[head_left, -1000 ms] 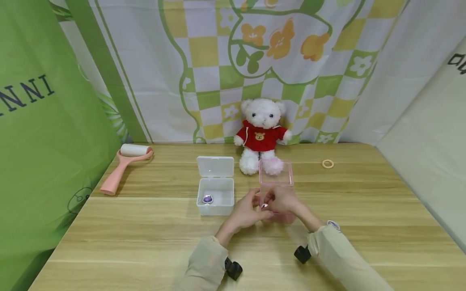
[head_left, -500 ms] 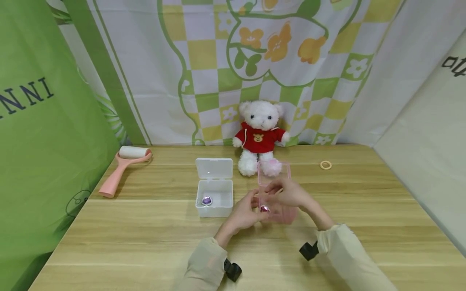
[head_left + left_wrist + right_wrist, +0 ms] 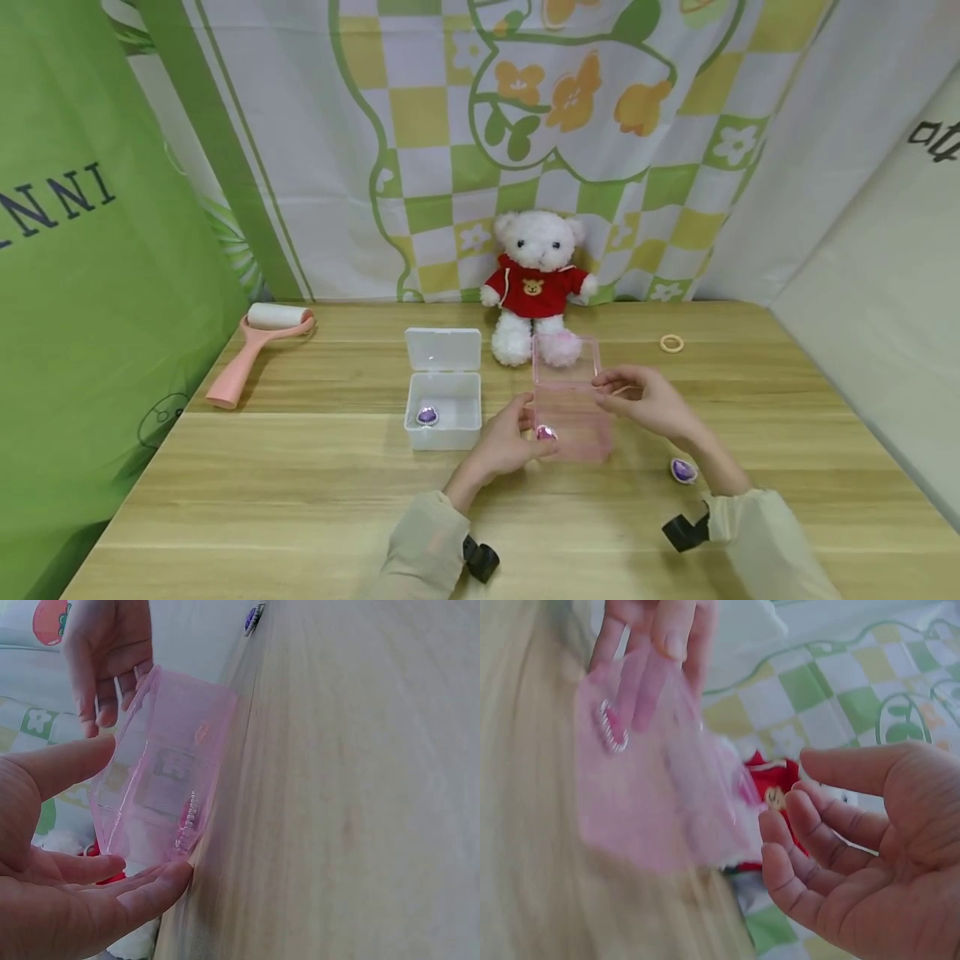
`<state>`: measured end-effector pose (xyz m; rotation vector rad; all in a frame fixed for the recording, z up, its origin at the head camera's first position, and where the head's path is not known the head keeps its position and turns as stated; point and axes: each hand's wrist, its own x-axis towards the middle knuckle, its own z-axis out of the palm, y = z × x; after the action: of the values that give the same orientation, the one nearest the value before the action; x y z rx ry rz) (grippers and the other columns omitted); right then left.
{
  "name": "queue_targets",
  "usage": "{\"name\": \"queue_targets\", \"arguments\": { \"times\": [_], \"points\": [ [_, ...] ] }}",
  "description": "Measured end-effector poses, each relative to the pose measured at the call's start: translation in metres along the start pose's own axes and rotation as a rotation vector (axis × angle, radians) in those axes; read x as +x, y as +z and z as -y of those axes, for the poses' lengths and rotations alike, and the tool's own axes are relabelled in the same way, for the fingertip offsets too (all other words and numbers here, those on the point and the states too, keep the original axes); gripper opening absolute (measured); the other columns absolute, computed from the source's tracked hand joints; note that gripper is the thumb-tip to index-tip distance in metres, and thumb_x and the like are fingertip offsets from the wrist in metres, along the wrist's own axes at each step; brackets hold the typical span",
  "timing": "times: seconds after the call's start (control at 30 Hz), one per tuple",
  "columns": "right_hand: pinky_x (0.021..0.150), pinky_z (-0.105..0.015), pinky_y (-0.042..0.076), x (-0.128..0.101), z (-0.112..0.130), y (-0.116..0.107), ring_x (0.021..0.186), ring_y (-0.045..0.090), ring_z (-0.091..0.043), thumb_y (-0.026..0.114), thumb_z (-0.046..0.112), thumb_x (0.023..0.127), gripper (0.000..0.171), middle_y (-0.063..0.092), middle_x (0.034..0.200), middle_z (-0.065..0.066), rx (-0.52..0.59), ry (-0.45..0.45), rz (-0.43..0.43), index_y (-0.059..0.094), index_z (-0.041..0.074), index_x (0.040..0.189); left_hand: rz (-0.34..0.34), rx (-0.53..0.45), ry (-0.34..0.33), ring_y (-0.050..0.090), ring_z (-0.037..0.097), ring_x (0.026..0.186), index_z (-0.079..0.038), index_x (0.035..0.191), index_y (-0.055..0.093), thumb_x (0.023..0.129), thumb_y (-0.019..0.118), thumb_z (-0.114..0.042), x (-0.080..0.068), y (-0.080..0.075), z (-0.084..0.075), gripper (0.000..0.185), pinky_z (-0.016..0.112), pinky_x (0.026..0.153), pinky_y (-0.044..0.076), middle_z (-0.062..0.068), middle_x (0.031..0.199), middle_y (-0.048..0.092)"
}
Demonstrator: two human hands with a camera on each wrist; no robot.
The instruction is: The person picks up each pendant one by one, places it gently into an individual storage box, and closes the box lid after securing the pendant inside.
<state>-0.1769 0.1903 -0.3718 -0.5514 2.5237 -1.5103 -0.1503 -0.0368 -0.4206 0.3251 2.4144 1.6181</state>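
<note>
Right hand [image 3: 870, 855] filling the lower right of the frame, palm showing, fingers loosely curled, gripping nothing. Blurred pink box [image 3: 652, 787] left of centre, just apart from those fingertips. Left hand [image 3: 656, 637] at the top, fingers behind the box's far wall. Red-shirted teddy [image 3: 776, 784] peeking through at centre.
</note>
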Motion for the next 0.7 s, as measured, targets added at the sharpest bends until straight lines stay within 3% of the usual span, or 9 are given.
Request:
{"name": "queue_targets", "arguments": {
  "times": [0.4,0.7],
  "points": [
    [0.071,-0.024,0.050,-0.035,-0.024,-0.021,0.086,0.059,-0.014,0.061,0.011,0.085,0.034,0.055,0.104,-0.027,0.024,0.014,-0.026,0.052,-0.010,0.111,0.010,-0.021,-0.011,0.050,0.028,0.112,-0.005,0.138,0.032,0.071,0.076,-0.025,0.000,-0.001,0.000,0.082,0.038,0.092,0.041,0.019,0.125,0.049],
    [0.067,-0.027,0.052,-0.062,-0.044,-0.034,0.084,0.059,-0.012,0.061,0.010,0.086,0.040,0.054,0.100,-0.024,-0.019,0.017,-0.049,0.047,-0.010,0.117,0.009,-0.036,-0.012,0.050,0.028,0.111,-0.005,0.138,0.033,0.071,0.076,-0.024,0.000,-0.001,0.001,0.082,0.039,0.093,0.041,0.020,0.125,0.048]
  ]
}}
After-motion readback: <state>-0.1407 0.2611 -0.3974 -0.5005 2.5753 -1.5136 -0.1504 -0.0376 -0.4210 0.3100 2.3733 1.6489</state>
